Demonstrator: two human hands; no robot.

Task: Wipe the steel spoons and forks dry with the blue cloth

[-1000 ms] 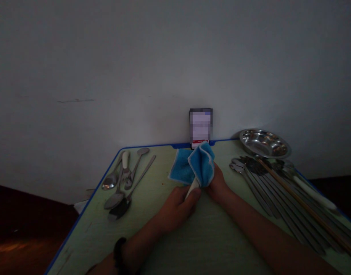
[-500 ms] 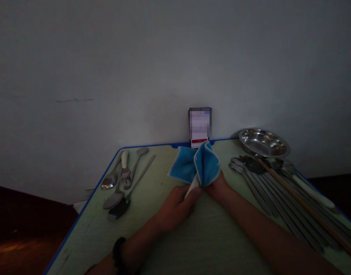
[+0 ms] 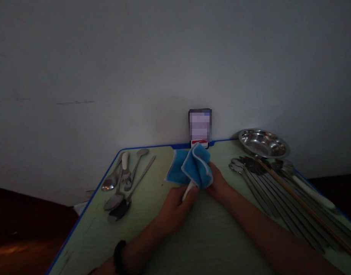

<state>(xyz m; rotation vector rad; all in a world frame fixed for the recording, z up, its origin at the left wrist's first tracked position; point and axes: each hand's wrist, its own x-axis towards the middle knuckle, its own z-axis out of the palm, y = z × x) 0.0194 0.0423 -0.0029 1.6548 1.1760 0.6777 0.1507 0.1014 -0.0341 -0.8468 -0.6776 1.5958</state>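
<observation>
Over the middle of the table, my left hand is closed around a utensil by its white handle. The utensil's far end is hidden inside a blue cloth, so its kind does not show. From the right, my right hand grips the cloth, its fingers mostly covered by the folds. One corner of the cloth hangs out to the left.
Several spoons and forks lie on the left of the green table. Long-handled utensils and a wooden stick lie on the right, below a steel bowl. A phone leans against the wall.
The cloth and its folds have shifted slightly left and changed shape. My right hand has moved a little left with it; my left hand still holds the white handle.
</observation>
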